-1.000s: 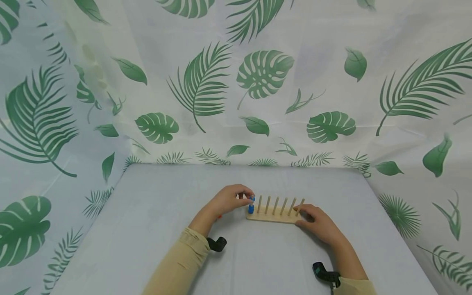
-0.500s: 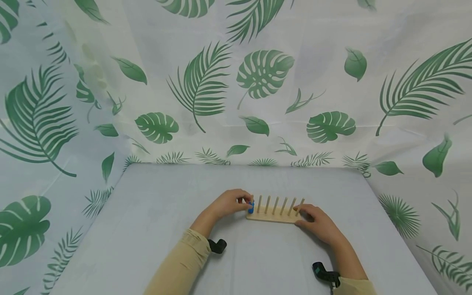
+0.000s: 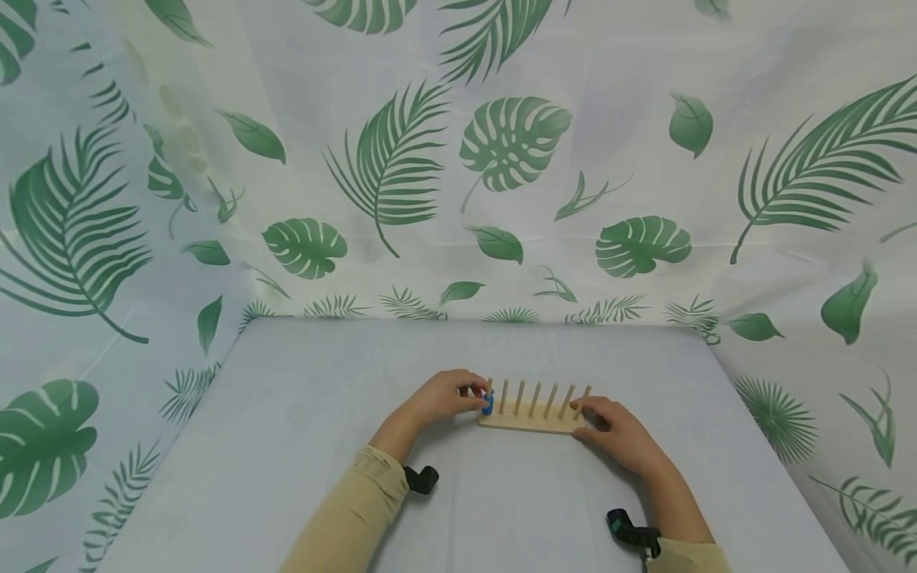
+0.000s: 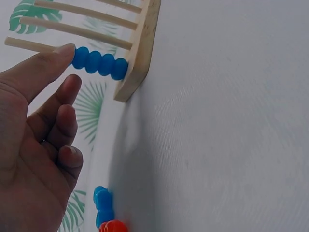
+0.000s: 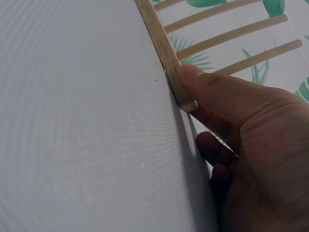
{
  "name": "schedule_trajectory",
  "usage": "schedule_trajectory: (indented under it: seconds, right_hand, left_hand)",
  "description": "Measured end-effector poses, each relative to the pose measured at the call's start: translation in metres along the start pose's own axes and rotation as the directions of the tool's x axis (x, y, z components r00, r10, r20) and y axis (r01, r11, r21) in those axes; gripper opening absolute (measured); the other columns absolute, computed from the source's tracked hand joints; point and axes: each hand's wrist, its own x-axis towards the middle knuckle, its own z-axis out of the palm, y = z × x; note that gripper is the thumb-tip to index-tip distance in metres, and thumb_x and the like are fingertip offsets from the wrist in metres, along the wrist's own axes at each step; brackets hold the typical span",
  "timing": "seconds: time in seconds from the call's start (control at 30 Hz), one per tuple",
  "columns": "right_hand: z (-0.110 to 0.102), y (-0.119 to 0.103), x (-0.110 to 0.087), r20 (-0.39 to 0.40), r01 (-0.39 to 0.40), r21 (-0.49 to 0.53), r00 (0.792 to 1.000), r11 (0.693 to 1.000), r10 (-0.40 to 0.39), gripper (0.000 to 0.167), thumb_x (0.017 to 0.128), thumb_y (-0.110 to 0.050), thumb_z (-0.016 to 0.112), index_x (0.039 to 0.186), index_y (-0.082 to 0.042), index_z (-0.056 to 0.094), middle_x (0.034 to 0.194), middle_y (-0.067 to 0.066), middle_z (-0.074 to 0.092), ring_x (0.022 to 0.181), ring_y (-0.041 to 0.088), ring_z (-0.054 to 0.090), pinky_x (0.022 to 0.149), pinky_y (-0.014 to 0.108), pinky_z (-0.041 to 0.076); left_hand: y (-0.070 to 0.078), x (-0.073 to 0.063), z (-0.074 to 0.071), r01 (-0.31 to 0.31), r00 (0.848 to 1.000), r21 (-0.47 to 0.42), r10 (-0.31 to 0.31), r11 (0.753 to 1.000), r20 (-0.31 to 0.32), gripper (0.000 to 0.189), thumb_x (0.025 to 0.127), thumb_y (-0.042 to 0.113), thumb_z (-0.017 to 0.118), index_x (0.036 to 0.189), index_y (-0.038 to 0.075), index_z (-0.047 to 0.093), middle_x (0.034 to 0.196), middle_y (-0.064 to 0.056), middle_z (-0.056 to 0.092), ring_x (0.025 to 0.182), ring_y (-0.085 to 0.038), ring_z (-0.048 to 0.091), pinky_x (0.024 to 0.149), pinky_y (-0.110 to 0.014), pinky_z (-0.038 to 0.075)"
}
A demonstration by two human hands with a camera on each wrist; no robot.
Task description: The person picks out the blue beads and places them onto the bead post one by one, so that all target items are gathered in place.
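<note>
A wooden peg board (image 3: 530, 425) with a row of upright pegs stands on the table. Several blue beads (image 4: 100, 63) are stacked on its leftmost peg, down to the base. My left hand (image 3: 451, 395) has its thumb at the uppermost bead and the peg, pinching there; the index finger is hidden behind. The other fingers of that hand are loosely bent. At the opposite end, my right hand (image 5: 260, 130) grips the board's corner, thumb on the near side of the base and fingers behind it. The remaining pegs (image 3: 536, 398) carry no beads.
Loose blue beads (image 4: 103, 208) and a red bead (image 4: 114, 226) lie on the table near my left hand, hidden behind the left arm in the head view. Leaf-print cloth (image 3: 401, 278) rises behind the table's back edge. Black wrist cameras (image 3: 423, 480) sit on both wrists.
My left hand has moved down along the leftmost peg, bringing the upper blue bead onto the stack; the peg's top now shows above it. The right hand and board have stayed put.
</note>
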Motion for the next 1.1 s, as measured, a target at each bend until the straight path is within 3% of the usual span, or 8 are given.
schedule_trajectory:
  seconds: [0.17, 0.37, 0.57, 0.73, 0.87, 1.1]
  right_hand:
    - [0.000, 0.000, 0.000, 0.001, 0.002, -0.002, 1.000, 1.000, -0.002, 0.045, 0.088, -0.035, 0.075, 0.128, -0.018, 0.064, 0.139, 0.013, 0.057, 0.129, 0.038, 0.052, 0.102, 0.058, 0.042]
    - [0.000, 0.001, 0.001, 0.005, -0.006, -0.004, 1.000, 1.000, 0.006, 0.045, 0.088, -0.035, 0.074, 0.128, -0.019, 0.063, 0.139, 0.012, 0.057, 0.130, 0.038, 0.050, 0.103, 0.059, 0.041]
    - [0.001, 0.003, 0.001, 0.005, -0.002, -0.006, 1.000, 1.000, 0.002, 0.045, 0.088, -0.036, 0.074, 0.128, -0.019, 0.063, 0.140, 0.013, 0.056, 0.130, 0.039, 0.049, 0.104, 0.060, 0.040]
    - [0.000, 0.002, 0.001, 0.006, 0.002, -0.001, 1.000, 1.000, -0.002, 0.046, 0.088, -0.036, 0.074, 0.128, -0.018, 0.063, 0.140, 0.014, 0.056, 0.131, 0.040, 0.049, 0.104, 0.060, 0.040]
    - [-0.001, 0.001, 0.001, 0.008, 0.007, -0.007, 1.000, 1.000, -0.007, 0.046, 0.088, -0.036, 0.074, 0.129, -0.017, 0.063, 0.140, 0.014, 0.056, 0.130, 0.039, 0.049, 0.103, 0.059, 0.040]
    - [0.000, 0.001, 0.001, 0.002, 0.012, -0.009, 1.000, 1.000, -0.012, 0.046, 0.089, -0.037, 0.073, 0.129, -0.017, 0.063, 0.140, 0.016, 0.055, 0.128, 0.040, 0.051, 0.101, 0.059, 0.042]
  left_hand:
    - [-0.004, -0.005, -0.007, 0.043, 0.999, 0.009, -0.043, 0.999, -0.002, 0.036, 0.094, 0.039, 0.067, 0.128, 0.030, 0.065, 0.103, 0.013, 0.065, 0.088, -0.009, 0.054, 0.069, -0.027, 0.047]
    - [-0.019, -0.010, -0.021, 0.106, 0.994, 0.043, -0.104, 0.993, -0.043, 0.033, 0.094, 0.046, 0.065, 0.120, 0.026, 0.070, 0.103, 0.013, 0.064, 0.090, -0.011, 0.055, 0.075, -0.031, 0.048]
    - [-0.043, -0.017, -0.035, 0.216, 0.973, 0.028, -0.213, 0.976, -0.086, 0.019, 0.093, 0.046, 0.066, 0.106, 0.031, 0.069, 0.099, 0.010, 0.063, 0.084, -0.014, 0.057, 0.071, -0.031, 0.049]
    - [-0.059, -0.026, -0.043, 0.277, 0.956, 0.001, -0.275, 0.961, -0.104, 0.016, 0.092, 0.043, 0.068, 0.099, 0.028, 0.066, 0.097, 0.006, 0.063, 0.084, -0.017, 0.056, 0.072, -0.032, 0.049]
    - [-0.068, -0.029, -0.046, 0.278, 0.955, 0.043, -0.271, 0.960, -0.116, 0.017, 0.091, 0.041, 0.069, 0.099, 0.025, 0.066, 0.101, 0.005, 0.063, 0.090, -0.017, 0.055, 0.081, -0.034, 0.049]
    - [-0.077, -0.031, -0.046, 0.234, 0.969, 0.073, -0.226, 0.970, -0.102, 0.023, 0.089, 0.038, 0.072, 0.102, 0.020, 0.067, 0.110, 0.000, 0.062, 0.102, -0.019, 0.054, 0.095, -0.041, 0.046]
